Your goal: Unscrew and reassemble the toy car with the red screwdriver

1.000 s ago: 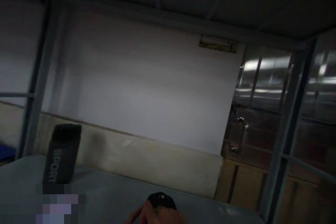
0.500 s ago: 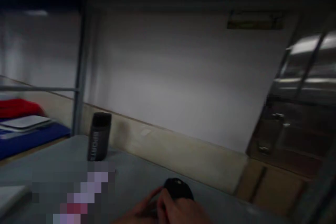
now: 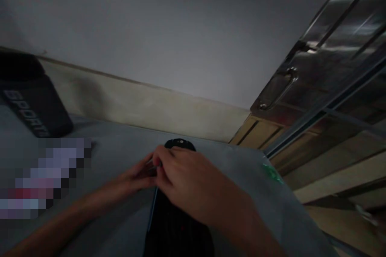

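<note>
A long black object [image 3: 181,217] with a rounded far end and a small pale mark lies on the grey bed surface, running toward me; I cannot make out its kind. My right hand [image 3: 187,176] rests over its far part, fingers curled and pinched together at its left side. There, my left hand [image 3: 143,174] comes in from the left, its thumb and fingers meeting the right fingertips. A tiny greyish bit shows between the fingers, too small to name. The right hand hides much of the black object's far half.
A dark bottle [image 3: 36,96] lettered SPORTS stands at the left by the wall. Below it lies a blurred-out flat item [image 3: 48,176]. At the right are a green wrapper [image 3: 273,173], a metal bed post [image 3: 325,106] and a metal door with a handle [image 3: 280,88].
The view has tilted down and closer, so the bottle now sits at the left edge and more of the black object shows. Both hands stay together at it.
</note>
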`<move>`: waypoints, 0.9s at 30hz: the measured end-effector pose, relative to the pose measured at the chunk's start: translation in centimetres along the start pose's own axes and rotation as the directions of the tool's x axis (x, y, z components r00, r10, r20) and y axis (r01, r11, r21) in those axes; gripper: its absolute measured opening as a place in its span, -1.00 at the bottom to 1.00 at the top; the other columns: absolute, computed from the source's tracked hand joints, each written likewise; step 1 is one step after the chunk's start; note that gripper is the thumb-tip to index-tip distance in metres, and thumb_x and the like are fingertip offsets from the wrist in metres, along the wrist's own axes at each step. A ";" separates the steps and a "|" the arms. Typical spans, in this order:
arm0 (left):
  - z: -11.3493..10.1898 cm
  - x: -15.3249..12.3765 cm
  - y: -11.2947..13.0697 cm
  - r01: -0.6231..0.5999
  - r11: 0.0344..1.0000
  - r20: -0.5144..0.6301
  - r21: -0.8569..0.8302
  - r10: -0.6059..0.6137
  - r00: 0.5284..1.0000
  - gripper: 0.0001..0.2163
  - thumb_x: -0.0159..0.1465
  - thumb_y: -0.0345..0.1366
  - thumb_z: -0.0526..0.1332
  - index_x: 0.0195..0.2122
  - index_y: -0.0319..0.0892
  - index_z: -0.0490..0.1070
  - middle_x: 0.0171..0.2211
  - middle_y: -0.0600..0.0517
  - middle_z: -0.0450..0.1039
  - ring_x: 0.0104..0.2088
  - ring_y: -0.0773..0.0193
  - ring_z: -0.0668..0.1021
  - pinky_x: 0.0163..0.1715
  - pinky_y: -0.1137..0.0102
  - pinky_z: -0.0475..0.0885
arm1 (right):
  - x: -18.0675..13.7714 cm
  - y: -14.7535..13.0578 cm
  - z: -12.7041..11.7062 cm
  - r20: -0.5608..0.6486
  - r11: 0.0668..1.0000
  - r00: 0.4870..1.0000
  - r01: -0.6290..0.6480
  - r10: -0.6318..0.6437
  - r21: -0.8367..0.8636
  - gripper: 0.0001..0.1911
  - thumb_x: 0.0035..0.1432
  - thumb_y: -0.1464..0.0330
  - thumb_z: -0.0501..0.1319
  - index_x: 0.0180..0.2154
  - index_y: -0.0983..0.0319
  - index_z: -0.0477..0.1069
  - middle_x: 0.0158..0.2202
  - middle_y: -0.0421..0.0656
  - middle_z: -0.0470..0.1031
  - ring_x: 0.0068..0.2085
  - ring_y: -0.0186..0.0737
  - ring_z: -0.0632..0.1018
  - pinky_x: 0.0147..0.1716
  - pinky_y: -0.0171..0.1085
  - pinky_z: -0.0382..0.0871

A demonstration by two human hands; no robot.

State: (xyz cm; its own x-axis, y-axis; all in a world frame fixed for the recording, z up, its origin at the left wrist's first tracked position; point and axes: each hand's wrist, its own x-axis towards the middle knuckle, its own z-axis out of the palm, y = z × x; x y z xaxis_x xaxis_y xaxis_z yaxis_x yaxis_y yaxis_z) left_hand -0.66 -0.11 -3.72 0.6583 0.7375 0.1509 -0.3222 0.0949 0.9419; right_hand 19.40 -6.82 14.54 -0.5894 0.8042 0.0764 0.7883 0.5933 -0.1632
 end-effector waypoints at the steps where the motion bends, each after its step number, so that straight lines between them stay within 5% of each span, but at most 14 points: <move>1: 0.4 -0.1 0.6 0.057 0.998 -0.054 0.030 -0.055 0.997 -0.36 0.38 -0.28 0.37 0.46 0.23 0.32 0.36 0.03 0.51 0.44 -0.09 0.41 0.42 -0.05 0.19 | 0.1 0.2 0.1 0.016 1.000 1.000 0.009 -0.009 0.002 -0.82 0.51 0.45 0.15 0.01 0.27 0.51 -0.16 -0.07 0.70 -0.17 -0.13 0.67 -0.23 -0.21 0.39; 7: 1.6 -0.1 2.3 0.131 0.991 -0.071 0.029 -0.128 0.989 -0.16 0.31 -0.28 0.46 0.56 -0.10 0.12 0.35 -0.20 0.50 0.44 -0.19 0.39 0.42 -0.07 0.22 | 0.8 0.4 0.9 0.016 0.993 0.999 -0.044 0.046 -0.114 -0.71 0.63 0.32 0.02 0.00 0.23 0.51 -0.29 -0.12 0.65 -0.30 -0.14 0.64 -0.32 -0.20 0.25; 16: 2.0 0.0 2.6 0.094 0.993 -0.055 0.067 -0.090 0.994 -0.39 0.34 -0.30 0.40 0.41 -0.13 0.35 0.27 -0.08 0.56 0.44 -0.15 0.40 0.40 0.04 0.25 | 0.6 1.1 1.0 -0.036 0.999 0.998 0.051 -0.052 -0.003 -0.84 0.55 0.40 0.11 -0.03 0.19 0.48 -0.27 -0.19 0.61 -0.26 -0.22 0.60 -0.26 -0.24 0.24; 21: 1.7 -0.1 2.2 0.121 0.992 -0.085 0.027 -0.119 0.989 -0.23 0.30 -0.27 0.47 0.49 -0.11 0.20 0.38 -0.19 0.45 0.48 -0.19 0.32 0.44 -0.01 0.20 | 0.7 0.7 1.2 -0.020 0.995 1.000 -0.014 0.012 -0.103 -0.71 0.61 0.30 0.04 -0.05 0.22 0.51 -0.31 -0.14 0.63 -0.33 -0.18 0.60 -0.32 -0.20 0.21; 27: 1.6 0.0 2.2 0.110 0.994 -0.029 0.024 -0.110 0.994 -0.23 0.34 -0.28 0.45 0.52 -0.11 0.15 0.40 -0.22 0.40 0.44 -0.17 0.38 0.44 -0.04 0.21 | 0.2 0.6 1.2 -0.049 0.999 0.998 0.036 -0.036 0.004 -0.87 0.43 0.44 0.19 -0.02 0.21 0.46 -0.19 -0.15 0.63 -0.22 -0.19 0.61 -0.23 -0.21 0.30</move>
State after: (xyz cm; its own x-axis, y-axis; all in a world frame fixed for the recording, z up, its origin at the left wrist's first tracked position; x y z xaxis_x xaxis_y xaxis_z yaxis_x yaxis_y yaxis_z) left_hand -0.32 -0.99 -1.19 0.6696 0.7418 0.0380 -0.2309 0.1593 0.9598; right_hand 19.50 -6.33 13.31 -0.6077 0.7833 0.1304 0.7658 0.6216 -0.1647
